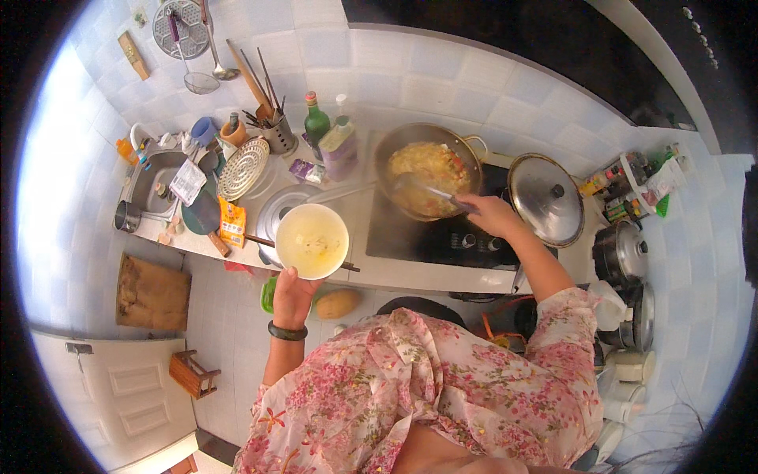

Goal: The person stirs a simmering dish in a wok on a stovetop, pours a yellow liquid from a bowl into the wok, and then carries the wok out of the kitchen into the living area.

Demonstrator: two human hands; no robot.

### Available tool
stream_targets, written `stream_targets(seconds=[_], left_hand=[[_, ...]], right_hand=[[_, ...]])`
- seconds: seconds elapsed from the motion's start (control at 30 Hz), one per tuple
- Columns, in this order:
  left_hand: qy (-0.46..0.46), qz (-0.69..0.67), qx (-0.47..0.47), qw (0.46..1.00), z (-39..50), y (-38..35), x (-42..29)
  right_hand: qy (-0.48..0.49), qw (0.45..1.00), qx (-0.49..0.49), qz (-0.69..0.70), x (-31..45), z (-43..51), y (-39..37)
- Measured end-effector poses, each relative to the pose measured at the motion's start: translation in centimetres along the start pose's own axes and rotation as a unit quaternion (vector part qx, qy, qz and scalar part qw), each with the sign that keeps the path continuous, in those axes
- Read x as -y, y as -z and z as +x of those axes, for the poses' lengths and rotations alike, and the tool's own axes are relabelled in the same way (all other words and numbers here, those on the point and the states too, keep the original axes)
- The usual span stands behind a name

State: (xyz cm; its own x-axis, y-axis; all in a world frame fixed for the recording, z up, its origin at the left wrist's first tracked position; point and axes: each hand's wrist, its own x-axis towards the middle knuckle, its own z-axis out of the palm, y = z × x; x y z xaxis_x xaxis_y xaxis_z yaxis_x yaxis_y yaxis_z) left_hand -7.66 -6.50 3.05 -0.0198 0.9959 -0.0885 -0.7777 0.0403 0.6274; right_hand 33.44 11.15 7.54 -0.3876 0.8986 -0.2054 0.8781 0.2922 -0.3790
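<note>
My left hand (292, 296) holds up a white bowl (305, 218) from below, tilted so that its inside shows a thin yellow residue. A pair of chopsticks (259, 240) runs behind the bowl, sticking out on both sides; whether my fingers grip them is hidden. My right hand (491, 214) is closed around the dark handle of a metal spatula (437, 191). The spatula's blade rests in a wok (472, 159), among yellow food with red bits (423, 169) that looks like egg. The wok sits on the black cooktop (394, 237).
A domed metal lid (545, 195) leans right of the wok. Behind the bowl lies a round metal lid (284, 204). A green bottle (317, 121) and utensil holder (279, 135) stand by the wall. A cleaver (201, 213) lies near the sink (157, 178).
</note>
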Motion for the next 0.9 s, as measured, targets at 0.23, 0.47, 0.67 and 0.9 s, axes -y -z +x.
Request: stream_targets(seconds=[0.23, 0.47, 0.67, 0.9], left_hand=[[0.006, 0.011, -0.003, 1.000, 0.4, 0.0, 0.4], [0.021, 0.017, 0.005, 1.000, 0.5, -0.9, 0.8], [0.021, 0.015, 0.000, 1.000, -0.2, -1.1, 1.0], [0.037, -0.003, 0.014, 0.999, -0.4, -0.4, 0.8]], right_hand=[[0.000, 0.987, -0.110, -0.120, -1.3, -0.2, 1.6], [-0.027, 0.984, -0.144, -0.099, -3.6, 6.5, 0.8], [-0.102, 0.984, -0.149, -0.003, -7.5, 5.3, 0.6], [-0.172, 0.982, -0.079, 0.001, -5.4, -2.4, 1.7]])
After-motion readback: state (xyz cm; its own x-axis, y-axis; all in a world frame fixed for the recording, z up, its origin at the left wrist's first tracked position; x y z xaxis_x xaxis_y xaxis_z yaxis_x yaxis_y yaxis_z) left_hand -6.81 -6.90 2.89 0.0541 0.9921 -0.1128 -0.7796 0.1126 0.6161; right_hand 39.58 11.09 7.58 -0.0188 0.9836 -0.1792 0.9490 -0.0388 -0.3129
